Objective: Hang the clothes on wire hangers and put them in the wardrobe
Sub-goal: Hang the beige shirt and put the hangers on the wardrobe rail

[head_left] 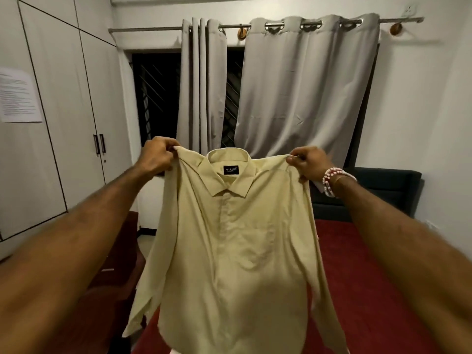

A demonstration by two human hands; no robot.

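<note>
A pale yellow shirt point(237, 251) was held up in the air in front of the person, its front toward the camera, spread between both raised arms; the left hand point(157, 155) pinched the cloth at one shoulder tip, thumb and curled fingers closed on the seam, so its grip was narrow and full of shirt; the right hand point(307, 162) did the same at the other shoulder, its grip likewise closed on the fabric. The two hands were level with each other and well apart, with the collar point(229, 185) standing between them; inside the collar a small black label point(231, 170) showed, its lettering too small to read. The front was closed up to the collar; the body hung straight down with soft creases, and a long sleeve point(143, 302) dangled on the picture's left side, its cuff low in the frame. A bracelet point(330, 180) of pink and white beads circled the right wrist.

Below and behind the shirt lay a bed point(357, 277) under a red cover, with a dark headboard point(383, 190) against the far wall; above it grey curtains point(301, 85) hung from a metal rod point(148, 28), partly drawn across a dark window point(155, 98) with a grille. The wardrobe point(63, 98) stood along the left wall, well apart from the shirt, its white doors closed; two dark handles point(99, 144) sat side by side where two doors met, and a sheet of paper point(19, 95) was stuck to a nearer door.
</note>
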